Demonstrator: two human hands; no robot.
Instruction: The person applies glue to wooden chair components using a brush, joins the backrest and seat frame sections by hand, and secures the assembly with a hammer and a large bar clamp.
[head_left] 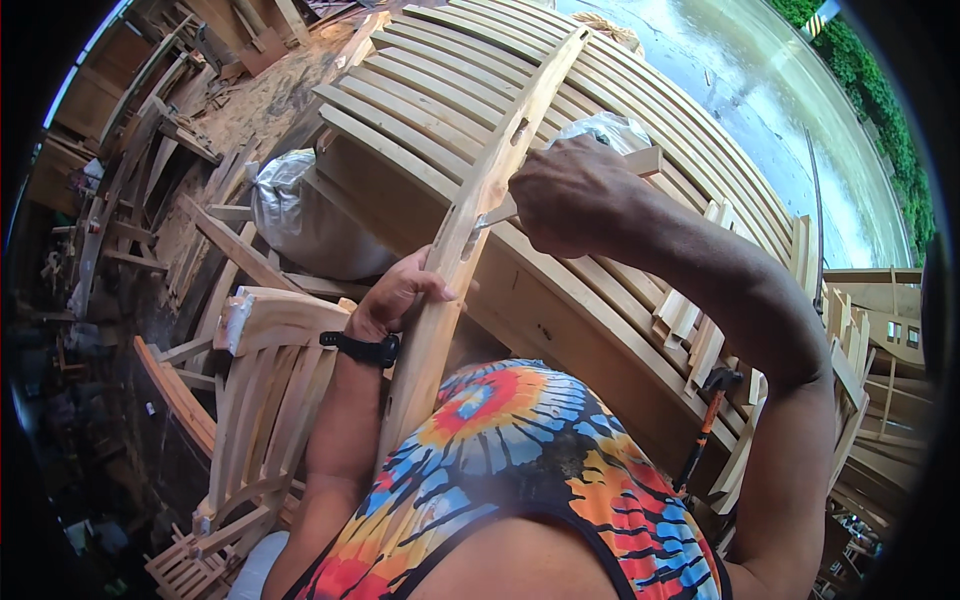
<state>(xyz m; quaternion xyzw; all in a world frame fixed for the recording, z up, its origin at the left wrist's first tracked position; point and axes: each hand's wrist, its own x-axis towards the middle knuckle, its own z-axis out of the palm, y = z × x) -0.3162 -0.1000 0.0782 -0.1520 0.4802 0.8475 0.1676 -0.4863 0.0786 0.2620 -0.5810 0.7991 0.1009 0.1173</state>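
Observation:
A long wooden rail (pixel 510 150) with slots cut along it slopes from my lap up across a slatted wooden piece (pixel 400 95). My left hand (pixel 398 295) grips the rail's near part, thumb on its upper face and fingers around the far-left side. Closed in a fist, my right hand (pixel 575 195) holds what looks like a chisel (pixel 498 213). Its metal end meets one of the slots, and a pale wooden part shows on the fist's other side. How deep the tip sits is hidden.
A hammer (pixel 712 400) with a dark head and orange-and-black handle leans at the right. A slatted chair back (pixel 270 400) stands at the left, near a white sack (pixel 320 215). Wood scraps (pixel 225 100) and shavings cover the ground beyond. Water (pixel 740 90) lies at the far right.

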